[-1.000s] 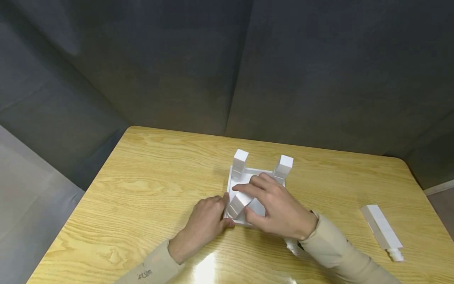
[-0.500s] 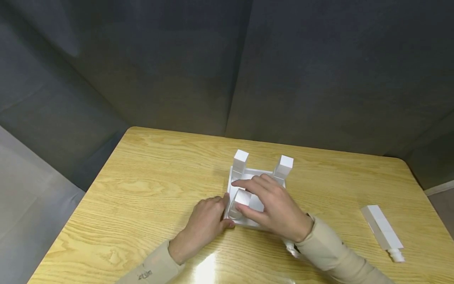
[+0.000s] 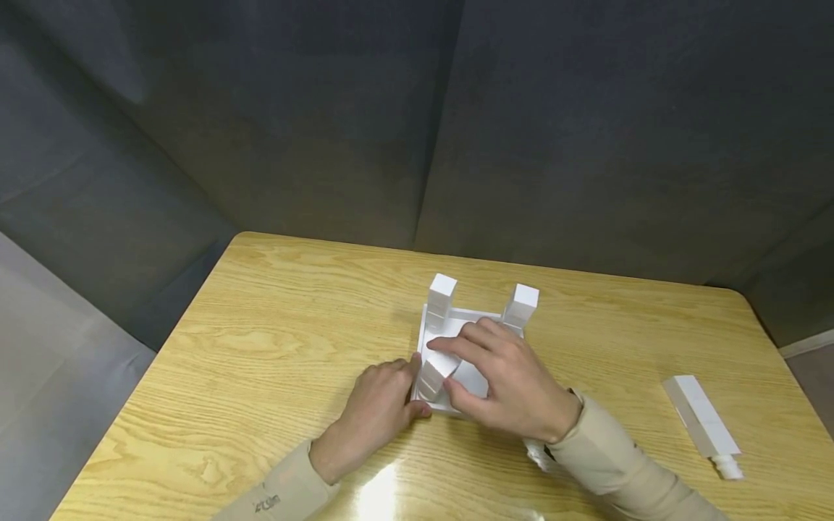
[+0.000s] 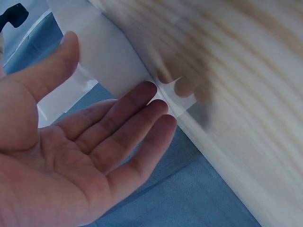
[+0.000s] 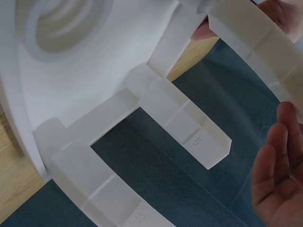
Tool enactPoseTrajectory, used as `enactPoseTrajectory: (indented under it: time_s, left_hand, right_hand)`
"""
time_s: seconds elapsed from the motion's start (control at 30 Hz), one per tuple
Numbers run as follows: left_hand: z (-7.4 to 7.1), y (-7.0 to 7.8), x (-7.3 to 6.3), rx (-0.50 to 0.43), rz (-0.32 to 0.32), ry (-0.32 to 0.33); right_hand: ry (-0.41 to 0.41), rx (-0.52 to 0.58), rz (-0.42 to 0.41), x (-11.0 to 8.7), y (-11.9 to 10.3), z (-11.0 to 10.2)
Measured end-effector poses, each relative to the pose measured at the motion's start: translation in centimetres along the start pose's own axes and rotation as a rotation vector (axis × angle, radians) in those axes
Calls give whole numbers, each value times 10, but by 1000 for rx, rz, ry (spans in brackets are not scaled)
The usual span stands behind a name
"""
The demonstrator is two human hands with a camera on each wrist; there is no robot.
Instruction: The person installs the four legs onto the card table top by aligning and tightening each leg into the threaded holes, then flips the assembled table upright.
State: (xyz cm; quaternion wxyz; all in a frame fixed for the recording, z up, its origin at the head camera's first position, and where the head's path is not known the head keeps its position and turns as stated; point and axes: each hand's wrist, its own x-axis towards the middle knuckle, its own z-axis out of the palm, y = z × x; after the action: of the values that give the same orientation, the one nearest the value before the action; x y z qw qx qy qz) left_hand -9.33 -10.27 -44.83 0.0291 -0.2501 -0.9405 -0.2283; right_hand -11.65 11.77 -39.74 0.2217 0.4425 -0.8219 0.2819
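Observation:
A small white square tabletop (image 3: 474, 376) with a raised rim lies underside up on the wooden table. Two white square legs stand at its far corners, the far-left leg (image 3: 441, 300) and the far-right leg (image 3: 521, 306). At the near-left corner a third leg (image 3: 435, 378) leans slightly; my right hand (image 3: 515, 376) pinches it between thumb and fingers. My left hand (image 3: 378, 398) rests against the tabletop's near-left corner. In the left wrist view its fingers (image 4: 135, 137) are nearly straight, touching the rim. A round threaded socket (image 5: 35, 28) shows in the right wrist view.
A loose white leg (image 3: 704, 420) with a threaded end lies on the wooden table (image 3: 293, 311) at the right. Dark fabric (image 3: 326, 130) hangs behind the table's far edge.
The held leg and my right thumb and fingers have turned back and forth: the thumb swung across the leg, then returned to its right side. My left hand and the tabletop stay in place.

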Motion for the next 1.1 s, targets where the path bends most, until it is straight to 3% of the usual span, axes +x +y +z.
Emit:
enactPoseTrajectory:
  time_s: [0.33,0.7,0.97,1.1]
  left_hand:
    - [-1,1,0,6,2,-6]
    - [-1,1,1,-11,3,-1]
    - [1,0,0,4,-18,-1]
    - [1,0,1,8,-22,-4]
  right_hand:
    - [24,27,56,0,-1,1]
    - [87,28,-69,1,-1,3]
    - [24,-23,-51,-2,-1,-2]
    - [31,-37,-54,-2,-1,-1]
